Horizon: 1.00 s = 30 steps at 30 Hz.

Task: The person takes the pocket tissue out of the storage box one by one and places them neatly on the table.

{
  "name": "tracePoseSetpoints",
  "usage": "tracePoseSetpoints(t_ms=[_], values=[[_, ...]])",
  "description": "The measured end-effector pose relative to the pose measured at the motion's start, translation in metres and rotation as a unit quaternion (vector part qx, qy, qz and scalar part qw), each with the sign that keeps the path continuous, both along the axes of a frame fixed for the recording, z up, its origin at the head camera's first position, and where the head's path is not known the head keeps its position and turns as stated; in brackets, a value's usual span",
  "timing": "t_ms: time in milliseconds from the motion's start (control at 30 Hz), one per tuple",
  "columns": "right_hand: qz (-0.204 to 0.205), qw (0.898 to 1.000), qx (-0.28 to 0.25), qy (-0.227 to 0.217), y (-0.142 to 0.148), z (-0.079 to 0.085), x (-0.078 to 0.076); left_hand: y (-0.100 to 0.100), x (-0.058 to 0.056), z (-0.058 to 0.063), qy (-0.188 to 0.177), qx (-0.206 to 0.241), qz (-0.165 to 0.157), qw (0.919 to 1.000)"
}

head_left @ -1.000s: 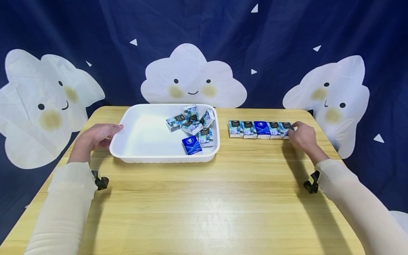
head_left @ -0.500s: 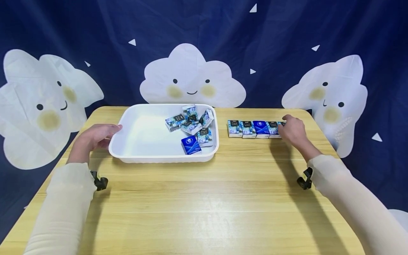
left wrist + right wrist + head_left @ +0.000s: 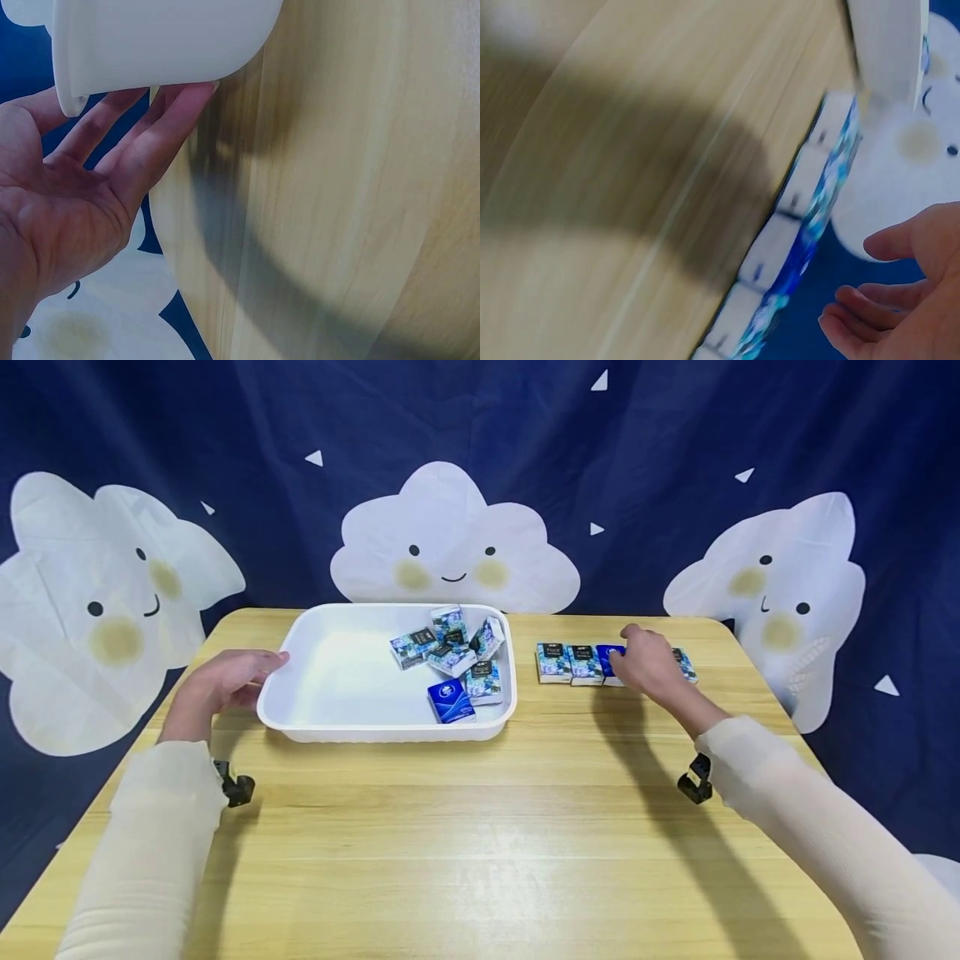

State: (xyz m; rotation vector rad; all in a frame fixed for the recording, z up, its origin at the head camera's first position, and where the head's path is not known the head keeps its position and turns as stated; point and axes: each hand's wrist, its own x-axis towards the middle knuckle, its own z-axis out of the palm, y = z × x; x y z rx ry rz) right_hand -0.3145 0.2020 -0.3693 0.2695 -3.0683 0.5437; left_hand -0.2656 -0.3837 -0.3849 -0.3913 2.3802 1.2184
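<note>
On the right half of the table, a row of small tissue packs (image 3: 554, 663) lies side by side, floral ones with a blue pack (image 3: 609, 660) among them. Over this row my right hand (image 3: 651, 662) hovers, its relaxed fingers holding nothing; it hides part of the row in the head view. In the right wrist view, bare space shows between thumb and fingers. My left hand (image 3: 236, 678) grips the left end of a white plastic tray (image 3: 330, 734), thumb at the rim and fingers against the underside in the left wrist view. Several tissue packs (image 3: 452, 700) lie jumbled in the tray's right half.
The wooden table (image 3: 450, 843) ends at a rounded back edge, close behind the tray and the row. Behind it hangs a dark blue curtain (image 3: 525, 427) with white clouds. A strip of table separates the tray from the row.
My right hand has moved left along the row, from its right end to the middle, uncovering the rightmost pack. The left hand and tray have not moved.
</note>
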Motion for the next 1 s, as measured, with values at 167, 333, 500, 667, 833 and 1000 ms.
tracePoseSetpoints(t_ms=[167,333,500,667,833,1000], values=[[0.033,0.999,-0.006,0.012,-0.023,0.006,0.006,0.000,0.000,0.000,-0.001,0.001,0.003,1.0000],[0.062,0.998,-0.004,0.012,-0.046,0.013,0.011,-0.001,0.000,-0.001,0.003,0.002,0.001,1.0000],[0.074,0.997,0.002,-0.002,-0.069,0.017,0.014,-0.001,0.000,-0.001,0.002,0.007,0.001,1.0000],[0.087,0.996,0.017,0.018,-0.088,0.016,0.018,-0.001,0.000,-0.002,0.001,0.005,0.000,1.0000],[0.101,0.994,0.019,0.028,-0.104,0.015,0.023,-0.002,-0.001,-0.003,-0.001,0.005,0.001,1.0000],[0.117,0.992,0.001,0.036,-0.120,0.014,0.027,-0.002,-0.002,-0.002,-0.002,0.002,0.003,1.0000]])
